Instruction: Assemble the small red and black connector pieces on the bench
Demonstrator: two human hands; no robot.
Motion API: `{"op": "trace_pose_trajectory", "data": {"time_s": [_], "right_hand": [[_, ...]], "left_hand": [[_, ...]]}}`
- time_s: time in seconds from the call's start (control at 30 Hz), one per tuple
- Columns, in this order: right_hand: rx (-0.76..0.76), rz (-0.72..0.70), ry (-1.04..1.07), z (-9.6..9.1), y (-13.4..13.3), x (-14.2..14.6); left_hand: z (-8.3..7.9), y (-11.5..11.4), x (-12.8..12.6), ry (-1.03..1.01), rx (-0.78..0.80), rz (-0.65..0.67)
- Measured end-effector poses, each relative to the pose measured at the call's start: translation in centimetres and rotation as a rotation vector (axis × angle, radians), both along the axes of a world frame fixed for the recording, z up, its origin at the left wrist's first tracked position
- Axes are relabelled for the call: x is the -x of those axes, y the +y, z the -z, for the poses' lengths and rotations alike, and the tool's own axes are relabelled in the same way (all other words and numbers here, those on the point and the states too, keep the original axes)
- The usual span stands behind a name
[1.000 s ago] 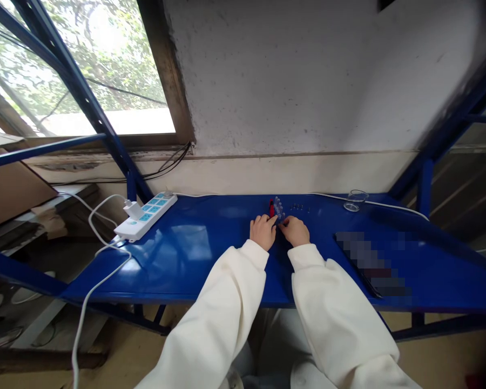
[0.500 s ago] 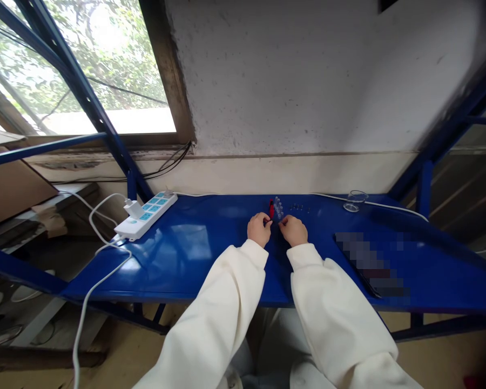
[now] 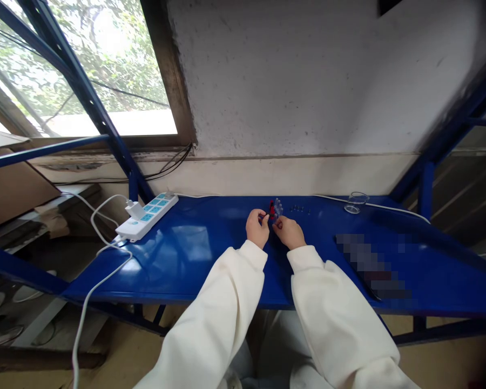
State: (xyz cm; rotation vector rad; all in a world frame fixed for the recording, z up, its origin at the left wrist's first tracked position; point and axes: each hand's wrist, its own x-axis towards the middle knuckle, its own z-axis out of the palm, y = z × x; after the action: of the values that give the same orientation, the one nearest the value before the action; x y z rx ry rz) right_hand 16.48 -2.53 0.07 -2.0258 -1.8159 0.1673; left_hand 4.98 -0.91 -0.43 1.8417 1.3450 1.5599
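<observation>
My left hand [image 3: 257,227] and my right hand [image 3: 288,231] sit close together on the blue metal shelf [image 3: 202,254], both in white sleeves. Their fingertips pinch together at a tiny part I cannot make out. Just beyond the fingers stand a small red piece [image 3: 271,208] and a cluster of small clear pieces [image 3: 278,207]. A row of tiny dark parts [image 3: 300,208] lies a little to the right of them.
A white power strip [image 3: 148,216] with a plugged-in charger and white cable lies at the shelf's left. A small clear glass dish [image 3: 355,202] stands at the back right. A blurred dark flat object [image 3: 372,265] lies at the right. Blue frame posts flank both sides.
Both hands have drawn a little closer together and lifted slightly, fingertips now meeting in front of the red piece. Nothing else on the shelf has moved.
</observation>
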Motion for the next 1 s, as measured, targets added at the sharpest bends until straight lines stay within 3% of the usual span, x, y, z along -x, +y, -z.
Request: {"op": "trace_pose_trajectory", "data": {"time_s": [0.5,0.73,1.0], "right_hand": [[0.031,-0.004,-0.062,-0.38,-0.32,0.26],[0.015,-0.013,-0.065,-0.85,-0.56,0.60],[-0.018,0.001,-0.006,-0.58,-0.49,0.59]], "left_hand": [[-0.01,-0.25,-0.07,-0.016,-0.012,0.032],[-0.07,-0.45,-0.18,-0.075,-0.139,0.100],[-0.33,-0.85,-0.15,-0.009,-0.226,0.185]]}}
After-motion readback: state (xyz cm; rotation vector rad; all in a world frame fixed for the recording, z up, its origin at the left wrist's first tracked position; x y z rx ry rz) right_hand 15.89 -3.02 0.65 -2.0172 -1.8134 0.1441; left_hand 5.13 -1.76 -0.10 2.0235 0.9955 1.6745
